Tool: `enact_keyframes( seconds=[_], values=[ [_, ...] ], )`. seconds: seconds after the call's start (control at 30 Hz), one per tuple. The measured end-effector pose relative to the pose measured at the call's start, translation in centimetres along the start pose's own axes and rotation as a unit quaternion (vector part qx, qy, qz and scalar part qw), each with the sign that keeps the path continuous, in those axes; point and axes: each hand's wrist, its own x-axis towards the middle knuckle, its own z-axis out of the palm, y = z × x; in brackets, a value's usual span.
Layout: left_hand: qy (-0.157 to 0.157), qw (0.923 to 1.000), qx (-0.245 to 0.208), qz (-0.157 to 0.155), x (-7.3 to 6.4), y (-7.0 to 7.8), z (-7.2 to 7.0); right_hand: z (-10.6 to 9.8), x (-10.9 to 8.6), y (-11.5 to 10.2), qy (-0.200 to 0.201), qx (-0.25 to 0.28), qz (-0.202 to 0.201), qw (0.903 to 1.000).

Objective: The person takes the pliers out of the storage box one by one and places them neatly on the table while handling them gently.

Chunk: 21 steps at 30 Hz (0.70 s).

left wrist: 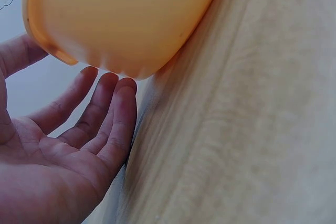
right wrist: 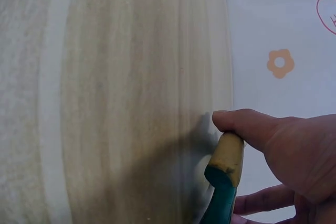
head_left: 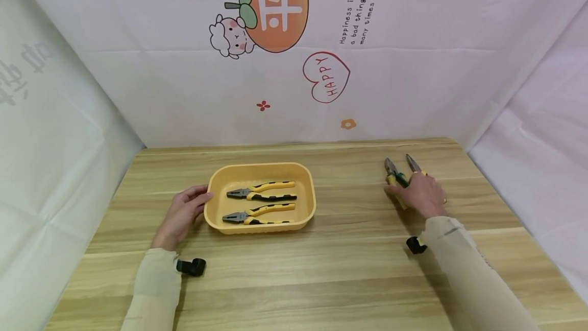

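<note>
A yellow tray [head_left: 261, 166] sits left of centre with two pairs of pliers, yellow pliers [head_left: 271, 185] and more yellow pliers [head_left: 271, 208], both with black-marked handles and heads pointing left. My left hand [head_left: 181, 213] touches the tray's left end, thumb at the rim and relaxed fingers [left wrist: 115, 108] by the outer wall. At the right, my right hand [head_left: 421, 193] grips green-and-yellow pliers [head_left: 391, 167], its thumb against a yellow handle part [right wrist: 227, 156]. Another pair of pliers [head_left: 412, 162], with a slim head, lies beside them, its handles mostly hidden under the hand.
The wooden table [head_left: 285, 280] ends at a white printed cloth [head_left: 184, 96] behind. White cloth also hangs on both sides. A black wrist strap with a camera [head_left: 192, 267] is on the left sleeve, another wrist camera [head_left: 415, 244] on the right.
</note>
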Motion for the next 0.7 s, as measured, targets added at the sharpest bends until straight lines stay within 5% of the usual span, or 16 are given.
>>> enact_keyframes(
  seconds=[0.7],
  values=[
    [0.001,1.0000,-0.005,0.007,0.14,-0.23,-0.01,0.36,0.22,-0.14,-0.021,-0.030,0.009,0.9993]
  ],
)
